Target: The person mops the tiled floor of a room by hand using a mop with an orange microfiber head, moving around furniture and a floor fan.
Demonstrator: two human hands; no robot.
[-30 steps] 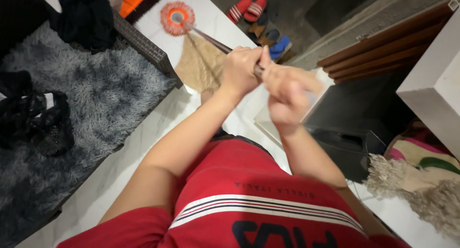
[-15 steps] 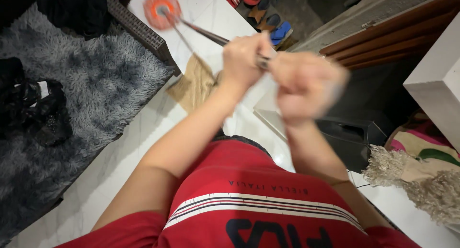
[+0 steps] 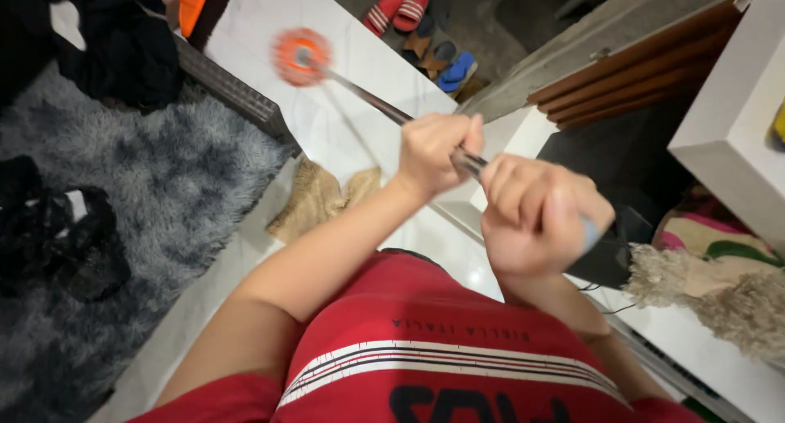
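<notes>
Two bare hands close around one long metal mop pole [image 3: 384, 104], and that pole's long axis is what matters: it runs from near the person's chest up and away to the left, ending in a round orange-and-white string mop head [image 3: 302, 57] on the white tiled floor [image 3: 360, 31]. The left hand [image 3: 437, 153] is farther along the pole, so it is the nearer hand to the mop head, its fingers curled fully round the shaft. The right hand [image 3: 536, 223] sits behind it at the near end, fist closed tight on a pale blue grip that shows only just past the knuckles. The mop head lies well apart from both hands and looks blurred.

Between the hands and the mop head, on the floor, lies a crumpled tan woven mat [image 3: 315, 202], beside the edge of a shaggy grey rug [image 3: 163, 170]. Several sandals, red, brown and blue [image 3: 421, 31], sit beyond the tiled step. No container shows clearly; a dark boxy object [image 3: 621, 165] by the right hand is too shadowed to tell what, if anything, it holds.
</notes>
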